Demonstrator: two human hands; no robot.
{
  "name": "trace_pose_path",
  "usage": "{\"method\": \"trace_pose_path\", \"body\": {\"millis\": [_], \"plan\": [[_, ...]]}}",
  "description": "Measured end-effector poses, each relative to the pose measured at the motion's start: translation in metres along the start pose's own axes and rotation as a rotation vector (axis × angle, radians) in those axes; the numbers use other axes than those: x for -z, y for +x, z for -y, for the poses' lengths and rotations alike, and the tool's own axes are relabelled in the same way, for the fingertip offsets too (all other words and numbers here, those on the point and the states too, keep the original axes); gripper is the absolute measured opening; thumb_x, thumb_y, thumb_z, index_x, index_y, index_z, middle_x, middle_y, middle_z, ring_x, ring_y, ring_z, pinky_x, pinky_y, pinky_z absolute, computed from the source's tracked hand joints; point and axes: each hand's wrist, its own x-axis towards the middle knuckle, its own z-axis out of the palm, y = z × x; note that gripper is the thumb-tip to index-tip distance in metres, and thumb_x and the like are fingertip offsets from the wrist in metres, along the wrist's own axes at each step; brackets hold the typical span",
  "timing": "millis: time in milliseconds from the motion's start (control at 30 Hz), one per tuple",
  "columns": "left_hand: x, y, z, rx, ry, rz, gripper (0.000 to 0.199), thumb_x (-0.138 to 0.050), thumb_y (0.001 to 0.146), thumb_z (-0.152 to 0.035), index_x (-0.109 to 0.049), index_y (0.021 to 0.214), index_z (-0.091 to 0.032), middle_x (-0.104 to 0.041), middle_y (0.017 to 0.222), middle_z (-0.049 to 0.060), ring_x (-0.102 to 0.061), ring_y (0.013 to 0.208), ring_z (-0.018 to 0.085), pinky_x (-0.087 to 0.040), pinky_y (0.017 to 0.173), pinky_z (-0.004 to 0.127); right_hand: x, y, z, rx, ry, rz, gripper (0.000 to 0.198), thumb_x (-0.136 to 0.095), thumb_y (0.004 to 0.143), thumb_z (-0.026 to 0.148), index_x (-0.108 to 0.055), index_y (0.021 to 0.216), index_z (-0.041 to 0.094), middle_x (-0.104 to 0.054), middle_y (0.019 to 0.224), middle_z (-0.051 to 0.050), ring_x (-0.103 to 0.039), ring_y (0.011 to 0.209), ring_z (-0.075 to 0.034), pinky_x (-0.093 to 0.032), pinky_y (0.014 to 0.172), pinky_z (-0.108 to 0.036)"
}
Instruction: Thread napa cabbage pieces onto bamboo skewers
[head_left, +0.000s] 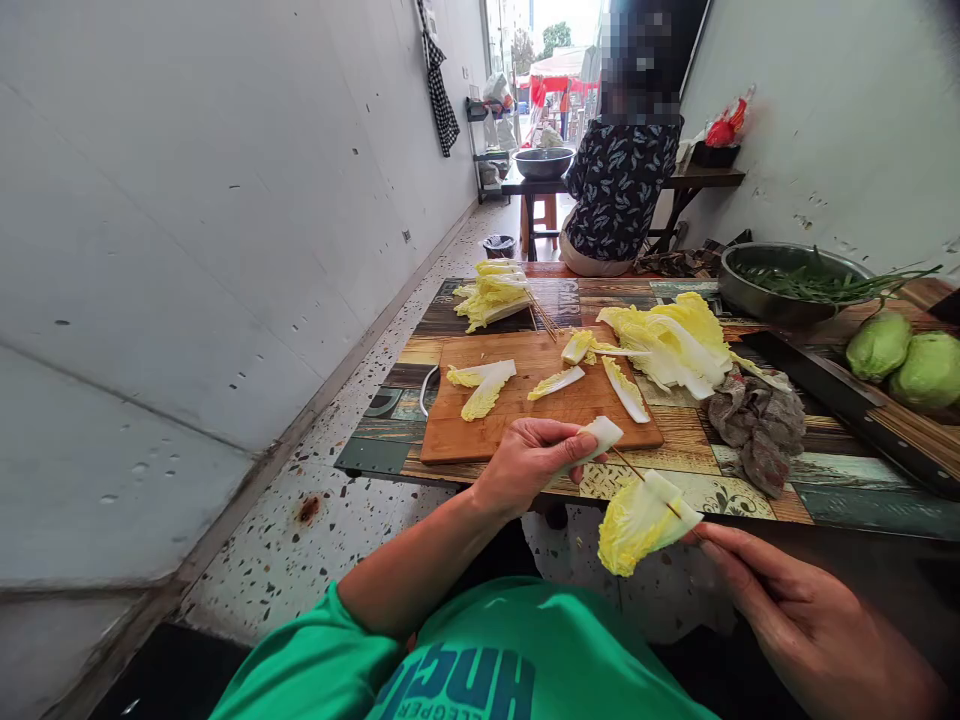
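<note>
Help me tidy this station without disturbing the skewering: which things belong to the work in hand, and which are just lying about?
In use: left hand holding a cabbage piece; right hand holding the skewer with a leaf; cut leaves on the cutting board.

Lying about: rag, metal bowl of greens, two green vegetables.

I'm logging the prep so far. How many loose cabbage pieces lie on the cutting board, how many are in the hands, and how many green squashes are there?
Cabbage pieces on the cutting board: 5
Cabbage pieces in hands: 2
Green squashes: 2
Total: 9
</note>
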Motion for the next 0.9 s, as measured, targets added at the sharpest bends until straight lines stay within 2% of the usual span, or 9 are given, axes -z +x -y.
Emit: {"method": "trace_pose_path", "body": {"millis": [300,433,600,733,800,900], "plan": [[-0.004,0.0,0.0,0.009,-0.006,0.005,0.04,-0.083,0.067,-0.051,-0.08,0.08,-0.013,-0.073,0.073,0.006,-0.05,0.052,0.007,-0.041,0.055,0.023,-0.003,0.003,0.007,-0.015,0.053,0.004,0.034,-0.062,0.083,0.053,-0.082,0.086,0.025,-0.08,0.079,-0.004,-0.077,0.069,-0.025,-0.064,0.066,-0.028],[-0.005,-0.002,0.0,0.002,0.051,0.05,0.04,-0.082,0.068,-0.052,-0.079,0.077,-0.012,-0.07,0.068,0.005,-0.05,0.055,0.009,-0.042,0.057,0.024,-0.007,0.003,0.01,-0.027,0.084,0.012,0.028,-0.063,0.084,0.046,-0.081,0.086,0.024,-0.081,0.086,-0.005,-0.077,0.076,-0.025,-0.064,0.072,-0.029],[-0.008,-0.005,-0.005,-0.096,0.253,0.062,0.036,-0.078,0.074,-0.048,-0.078,0.073,-0.011,-0.066,0.064,0.004,-0.051,0.061,0.01,-0.04,0.06,0.023,-0.013,0.003,0.017,-0.044,0.091,0.008,0.028,-0.061,0.087,0.043,-0.081,0.092,0.024,-0.081,0.092,-0.005,-0.077,0.083,-0.026,-0.063,0.076,-0.031],[-0.004,-0.001,-0.004,-0.013,0.226,0.099,0.042,-0.076,0.074,-0.053,-0.08,0.083,-0.012,-0.069,0.071,0.004,-0.052,0.063,0.011,-0.04,0.06,0.023,-0.014,0.004,0.013,-0.061,0.089,-0.004,0.03,-0.061,0.087,0.045,-0.081,0.094,0.024,-0.08,0.094,-0.006,-0.077,0.086,-0.027,-0.063,0.079,-0.034],[0.0,0.001,0.0,0.001,0.213,0.051,0.046,-0.074,0.076,-0.055,-0.08,0.091,-0.013,-0.071,0.077,0.005,-0.054,0.065,0.011,-0.042,0.061,0.023,-0.015,0.006,0.007,-0.074,0.113,-0.04,0.03,-0.061,0.087,0.046,-0.081,0.093,0.023,-0.08,0.095,-0.007,-0.076,0.088,-0.027,-0.062,0.082,-0.035],[0.016,0.004,0.007,-0.108,0.336,-0.112,0.04,-0.073,0.079,-0.049,-0.078,0.101,-0.016,-0.073,0.083,0.005,-0.06,0.072,0.014,-0.046,0.068,0.024,-0.018,0.013,-0.003,-0.104,0.155,-0.11,0.032,-0.062,0.085,0.048,-0.08,0.09,0.022,-0.08,0.092,-0.007,-0.076,0.087,-0.026,-0.062,0.08,-0.034]]}}
